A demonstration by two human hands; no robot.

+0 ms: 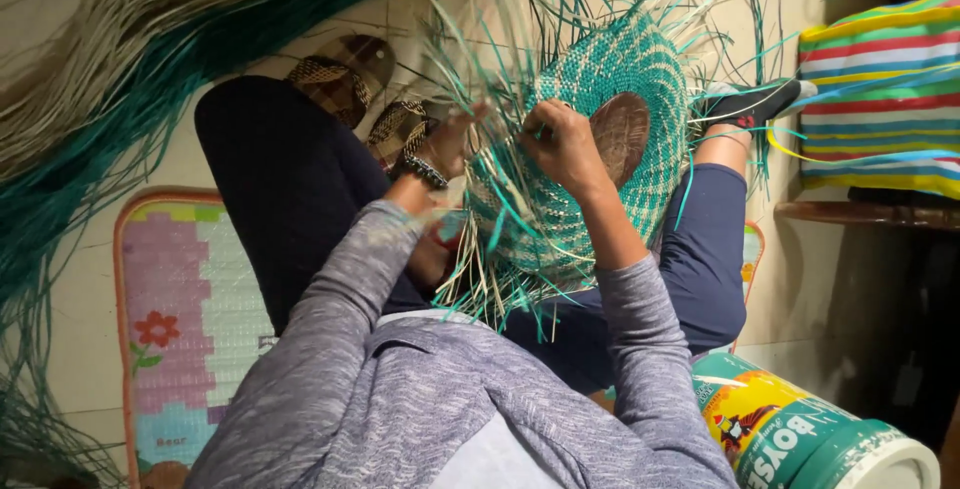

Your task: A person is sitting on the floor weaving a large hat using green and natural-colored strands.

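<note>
A seated person works a half-woven round mat [610, 129] of teal and pale straw, propped over the knees with a dark oval wooden form [620, 134] pressed against its centre. The right hand [565, 149] is clenched on strands near the mat's inner edge; the left hand [450, 144], a beaded bracelet [428, 171] at the wrist, pinches what appears to be a few loose strands at the mat's near rim, though motion blur makes that grip hard to read. The risk lies in the unwoven ends [500, 269] fanning out on all sides: a slack pull could loosen the finished rows, and brittle strands may snap or tangle with one another. Long bundles of teal and natural fibre [120, 79] sweep across the floor at the left, close to the patterned sandals [345, 74], where a foot could catch them. A foam play mat [190, 319] lies underneath, a paint can [800, 429] crowds the right elbow, and a striped woven bag [885, 99] sits just beyond the right foot.
</note>
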